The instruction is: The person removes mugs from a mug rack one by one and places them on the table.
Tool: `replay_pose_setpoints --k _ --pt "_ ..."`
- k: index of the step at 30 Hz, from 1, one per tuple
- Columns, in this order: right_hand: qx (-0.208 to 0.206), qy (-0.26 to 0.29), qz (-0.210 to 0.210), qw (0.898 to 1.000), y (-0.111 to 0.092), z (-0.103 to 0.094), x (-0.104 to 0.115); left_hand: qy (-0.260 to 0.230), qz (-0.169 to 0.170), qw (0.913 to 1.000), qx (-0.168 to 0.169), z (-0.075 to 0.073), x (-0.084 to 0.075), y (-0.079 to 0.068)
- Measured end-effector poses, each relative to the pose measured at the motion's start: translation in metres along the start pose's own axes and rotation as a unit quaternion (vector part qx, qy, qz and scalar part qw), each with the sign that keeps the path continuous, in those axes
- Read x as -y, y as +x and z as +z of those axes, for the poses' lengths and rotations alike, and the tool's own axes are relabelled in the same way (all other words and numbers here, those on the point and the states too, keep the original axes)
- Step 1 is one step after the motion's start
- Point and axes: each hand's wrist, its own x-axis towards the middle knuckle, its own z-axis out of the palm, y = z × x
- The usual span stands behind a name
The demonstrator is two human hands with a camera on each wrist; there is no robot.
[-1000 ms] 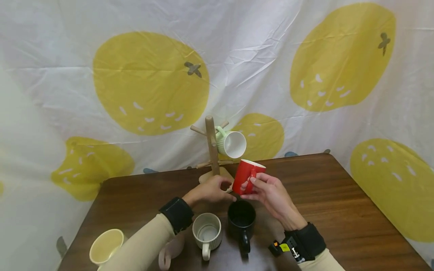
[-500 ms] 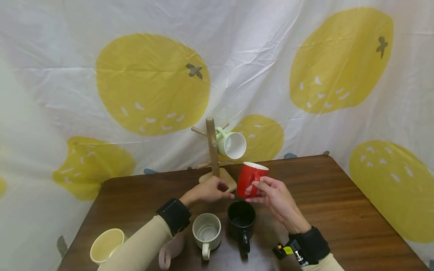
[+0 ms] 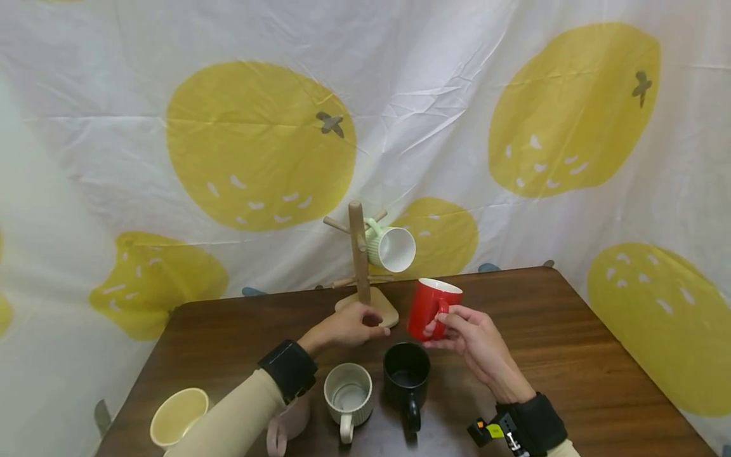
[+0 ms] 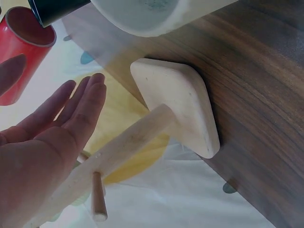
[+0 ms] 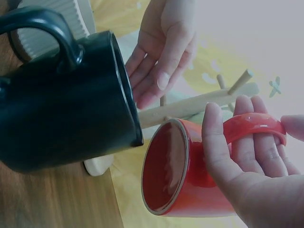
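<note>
My right hand (image 3: 478, 343) holds a red mug (image 3: 428, 312) by its handle, raised over the table and slightly tilted, its white inside facing up. In the right wrist view the fingers curl through the red handle (image 5: 254, 124). My left hand (image 3: 344, 325) is empty, fingers loosely extended, in front of the base of a wooden mug tree (image 3: 360, 266). The left wrist view shows those fingers (image 4: 83, 111) beside the tree's post, apart from the red mug. A pale green ribbed mug (image 3: 394, 249) hangs by its handle from an upper peg.
A black mug (image 3: 407, 368) and a grey ribbed mug (image 3: 348, 395) stand in front of the hands, handles toward me. A pink mug (image 3: 291, 420) is partly hidden by the left sleeve. A yellow mug (image 3: 179, 416) stands at the left. Lemon-print cloth (image 3: 257, 146) hangs behind the table.
My right hand has moved a little right and down with the red mug, away from the left hand. The left hand has drawn slightly left, off the mug's side.
</note>
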Motion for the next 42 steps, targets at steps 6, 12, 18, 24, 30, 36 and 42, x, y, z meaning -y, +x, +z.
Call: replay_pose_setpoints --k 6,12,18,24,30,36,42 --pt "0.003 -0.005 -0.005 1.0 -0.004 -0.006 -0.001 -0.001 0.001 1.0 0.002 -0.001 0.001 -0.003" --pt "-0.01 -0.009 0.0 1.0 -0.01 -0.011 -0.002 -0.01 0.018 0.9997 0.015 -0.004 0.0 -0.006" --pt "-0.027 -0.001 0.009 1.0 -0.016 -0.019 -0.004 -0.008 0.018 0.9994 0.029 -0.006 -0.001 -0.01" --pt "-0.028 -0.014 0.01 0.999 -0.021 -0.027 -0.006 -0.006 0.016 0.9994 0.031 -0.006 -0.001 -0.011" --pt "-0.016 -0.024 0.009 1.0 -0.027 -0.034 -0.009 -0.004 0.001 0.9994 0.034 -0.007 -0.003 -0.012" --pt "-0.018 -0.035 0.017 0.999 -0.034 -0.041 -0.013 -0.007 0.001 0.9994 0.033 -0.006 -0.005 -0.013" --pt "0.022 -0.02 -0.021 0.999 -0.04 -0.049 -0.024 -0.01 0.01 0.9994 0.031 -0.007 -0.007 -0.013"
